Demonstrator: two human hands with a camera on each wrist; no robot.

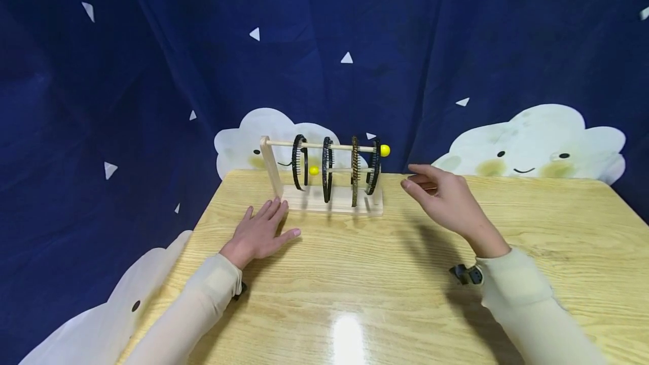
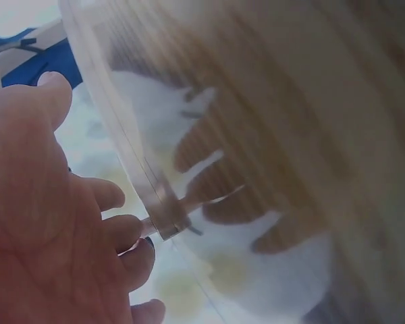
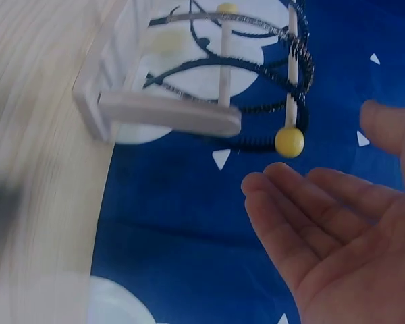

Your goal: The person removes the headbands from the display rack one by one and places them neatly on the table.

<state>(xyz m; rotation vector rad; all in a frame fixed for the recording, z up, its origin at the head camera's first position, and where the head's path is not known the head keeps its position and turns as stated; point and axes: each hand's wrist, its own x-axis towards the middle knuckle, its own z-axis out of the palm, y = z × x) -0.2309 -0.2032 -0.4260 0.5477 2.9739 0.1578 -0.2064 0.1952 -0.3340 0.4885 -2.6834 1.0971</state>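
A pale wooden rack (image 1: 329,204) stands near the table's back edge, with several headbands hanging on its rods. From left to right they are a black headband (image 1: 296,162), a dark glittery headband (image 1: 326,173), a brown-gold headband (image 1: 355,179) and another black headband (image 1: 375,170). My left hand (image 1: 261,235) lies palm down with fingers spread, its fingertips at the base's left front corner. To the right of the rack, my right hand (image 1: 448,201) is raised above the table, fingers relaxed and holding nothing. In the right wrist view its fingertips are apart from the yellow end ball (image 3: 289,142).
The wooden table (image 1: 324,275) extends in front of the rack and to the right. A dark blue curtain (image 1: 380,44) with white triangles and clouds hangs behind and at the left. A second yellow ball (image 1: 314,170) caps the lower rod.
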